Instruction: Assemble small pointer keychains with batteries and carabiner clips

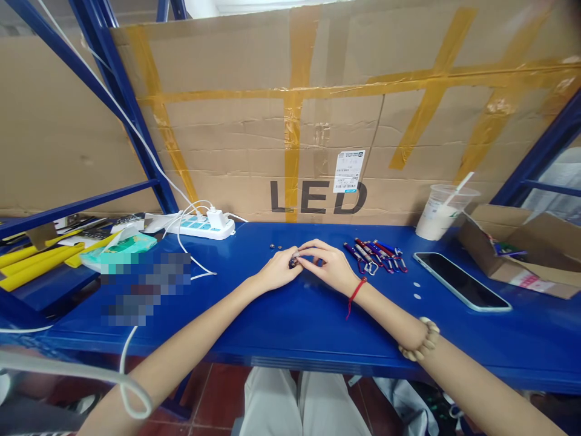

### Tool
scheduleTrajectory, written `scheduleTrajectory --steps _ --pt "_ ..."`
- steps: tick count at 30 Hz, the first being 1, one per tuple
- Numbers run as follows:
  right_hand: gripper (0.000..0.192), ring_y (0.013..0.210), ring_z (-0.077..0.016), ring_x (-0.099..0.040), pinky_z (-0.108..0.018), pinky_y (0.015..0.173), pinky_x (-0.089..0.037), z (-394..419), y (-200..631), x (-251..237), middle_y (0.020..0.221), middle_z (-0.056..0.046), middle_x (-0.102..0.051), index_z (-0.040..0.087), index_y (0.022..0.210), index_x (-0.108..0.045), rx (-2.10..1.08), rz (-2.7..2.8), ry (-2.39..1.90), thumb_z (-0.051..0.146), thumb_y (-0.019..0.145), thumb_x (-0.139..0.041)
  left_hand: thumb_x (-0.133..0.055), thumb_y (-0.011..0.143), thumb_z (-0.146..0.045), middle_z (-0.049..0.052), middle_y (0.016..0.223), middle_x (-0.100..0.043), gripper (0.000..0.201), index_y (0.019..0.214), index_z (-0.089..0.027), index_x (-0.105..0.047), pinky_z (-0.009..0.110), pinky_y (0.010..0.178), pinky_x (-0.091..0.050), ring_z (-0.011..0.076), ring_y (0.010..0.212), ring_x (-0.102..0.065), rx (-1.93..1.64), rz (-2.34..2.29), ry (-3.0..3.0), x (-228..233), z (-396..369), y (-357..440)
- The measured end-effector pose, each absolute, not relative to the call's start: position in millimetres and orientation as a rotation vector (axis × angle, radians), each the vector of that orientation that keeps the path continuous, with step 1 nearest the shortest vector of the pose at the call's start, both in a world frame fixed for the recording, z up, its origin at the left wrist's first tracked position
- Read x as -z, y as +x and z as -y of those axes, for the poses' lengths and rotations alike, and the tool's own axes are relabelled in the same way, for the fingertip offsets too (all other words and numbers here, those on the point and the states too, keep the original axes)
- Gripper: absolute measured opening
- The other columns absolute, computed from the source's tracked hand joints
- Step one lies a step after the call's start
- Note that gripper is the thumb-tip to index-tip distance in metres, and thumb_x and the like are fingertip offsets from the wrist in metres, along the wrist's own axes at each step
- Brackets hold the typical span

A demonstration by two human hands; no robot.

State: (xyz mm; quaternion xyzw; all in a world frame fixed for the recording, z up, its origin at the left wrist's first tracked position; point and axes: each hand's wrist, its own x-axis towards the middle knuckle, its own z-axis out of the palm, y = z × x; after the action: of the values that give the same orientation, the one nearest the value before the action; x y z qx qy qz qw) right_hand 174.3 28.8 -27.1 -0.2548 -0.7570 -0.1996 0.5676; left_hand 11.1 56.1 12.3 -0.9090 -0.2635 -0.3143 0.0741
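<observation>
We see two bare hands meeting over a blue workbench (290, 327). The left hand (278, 271) and right hand (330, 266) both pinch one small dark object (294, 261), fingertips closed on it from either side, just above the bench. Just beyond the fingers lie a few tiny round pieces (276, 246). Near the right hand's fingers, on their outer side, sits a heap of small keychain lights (374, 254); farther that way lie a phone (460, 281) and a plastic cup (440, 212). Beyond the left fingers rests a white power strip (202, 226).
</observation>
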Motion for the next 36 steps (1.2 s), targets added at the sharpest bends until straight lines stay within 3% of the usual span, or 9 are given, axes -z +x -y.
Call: scheduleTrajectory --steps 6,9,12,15,18,25,30,36 --pt "0.022 0.055 -0.0071 -0.053 -0.023 0.057 -0.045 -30.9 174.9 26.0 0.101 -0.005 -0.061 0.020 0.087 -0.064 0.419 1.785 -0.657 0.037 0.085 -0.050 -0.046 0.076 -0.024 0.001 0.074 -0.057 0.007 0.078 -0.019 -0.051 0.025 0.064 -0.040 0.0149 0.069 -0.053 0.953 0.899 -2.685 -11.4 -57.4 13.8" --pt "0.026 0.058 -0.0083 -0.054 -0.023 0.057 -0.045 -31.4 175.5 25.9 0.100 -0.004 -0.061 0.021 0.103 -0.058 0.381 1.738 -0.722 0.037 0.084 -0.052 -0.047 0.075 -0.024 -0.003 0.065 -0.052 0.008 0.069 -0.020 -0.043 0.024 0.060 -0.037 0.0124 0.063 -0.049 1.126 1.010 -2.580 -15.8 -56.4 14.6" --pt "0.038 0.080 -0.0146 -0.058 -0.026 0.068 -0.047 -35.4 176.8 27.7 0.104 -0.005 -0.059 0.023 0.118 -0.051 0.401 1.773 -0.789 0.038 0.083 -0.052 -0.048 0.074 -0.023 -0.004 0.063 -0.049 0.013 0.065 -0.019 -0.039 0.023 0.061 -0.036 0.0100 0.060 -0.045 1.414 1.099 -2.471 -24.1 -56.7 12.4" --pt "0.035 0.103 -0.0212 -0.050 -0.036 0.085 -0.043 -43.4 177.9 31.6 0.114 -0.008 -0.055 0.024 0.115 -0.057 0.505 1.935 -0.830 0.040 0.084 -0.050 -0.048 0.072 -0.020 -0.005 0.062 -0.045 0.016 0.062 -0.019 -0.036 0.022 0.065 -0.036 0.0086 0.061 -0.044 1.636 1.145 -2.444 -31.0 -59.9 8.7" --pt "0.031 0.110 -0.0238 -0.045 -0.042 0.090 -0.038 -50.3 178.0 34.8 0.120 -0.009 -0.051 0.025 0.109 -0.063 0.521 2.026 -0.883 0.039 0.086 -0.048 -0.047 0.071 -0.019 -0.005 0.060 -0.043 0.017 0.061 -0.019 -0.034 0.021 0.066 -0.036 0.0082 0.062 -0.044 1.735 1.132 -2.516 -32.5 -62.6 6.8" --pt "0.033 0.109 -0.0234 -0.044 -0.042 0.090 -0.037 -48.7 175.2 33.4 0.121 -0.008 -0.051 0.027 0.114 -0.060 0.509 2.068 -0.842 0.039 0.086 -0.049 -0.048 0.070 -0.018 -0.006 0.060 -0.041 0.018 0.060 -0.018 -0.034 0.022 0.062 -0.031 0.0077 0.059 -0.038 1.640 1.156 -2.589 -24.3 -57.1 13.1" --pt "0.020 0.106 -0.0211 -0.047 -0.039 0.089 -0.036 -48.0 174.0 32.1 0.115 -0.006 -0.054 0.026 0.097 -0.068 0.516 2.081 -0.787 0.032 0.085 -0.052 -0.049 0.070 -0.022 -0.005 0.058 -0.040 0.019 0.058 -0.017 -0.035 0.023 0.063 -0.030 0.0083 0.060 -0.037 1.527 1.131 -2.673 -17.8 -59.0 15.8" --pt "0.013 0.097 -0.0192 -0.052 -0.036 0.087 -0.038 -51.6 175.5 29.8 0.102 -0.005 -0.059 0.021 0.088 -0.067 0.430 2.072 -0.738 0.030 0.081 -0.059 -0.054 0.071 -0.034 -0.002 0.066 -0.044 0.033 0.049 -0.016 -0.037 0.025 0.066 -0.033 0.0082 0.061 -0.041 1.515 0.830 -2.747 -13.3 -67.4 15.5"
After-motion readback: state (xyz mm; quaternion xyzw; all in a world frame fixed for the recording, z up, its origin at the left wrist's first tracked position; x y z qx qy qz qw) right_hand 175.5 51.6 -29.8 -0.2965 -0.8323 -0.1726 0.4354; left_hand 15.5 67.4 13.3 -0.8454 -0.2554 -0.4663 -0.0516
